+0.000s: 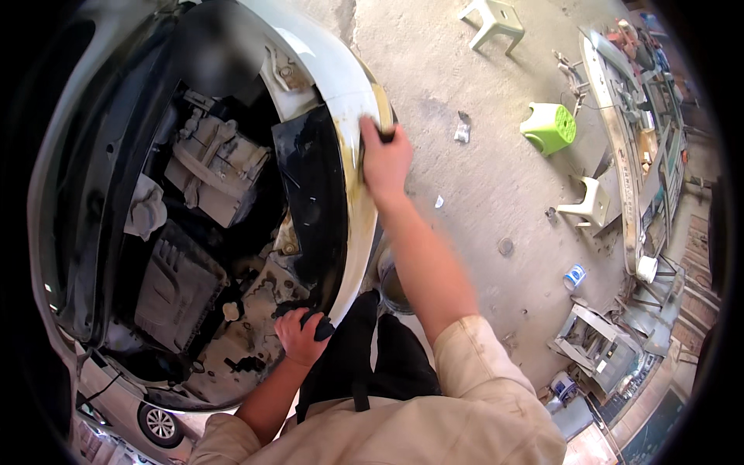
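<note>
1. My right hand (385, 159) presses a dark sanding block (385, 133) against the white front fender (353, 101) of a car, fingers folded over the block at the fender's curved outer edge, where the paint shows a yellowish, worn strip (358, 203).
2. My left hand (298, 337) is closed around a black knob-like part (319, 325) at the near rim of the open engine bay (225, 232), gripping it from above.
3. Both forearms come up from the lower edge in rolled beige sleeves (473, 364); the right arm stretches straight out to the fender, the left bends in short toward the bay.
4. Inside the bay lie a grey ribbed engine cover (174, 291), a pale boxy housing (217, 167) farther in, and a crumpled grey rag (145, 209) at the left side.
5. A black inner panel (310, 194) runs between the bay and the white fender skin.
6. A dark bucket (394, 288) stands on the concrete floor (480, 194) just beside my right arm, partly hidden by it.
7. Well apart on the floor are a tipped green plastic stool (550, 128), a pale stool (496, 22) beyond it and a white stool (589, 205) near a cluttered workbench surface (620, 155).
8. A small blue-and-white can (574, 277) sits near the bench's foot.
9. Another car's wheel (160, 424) shows at the lower left.
</note>
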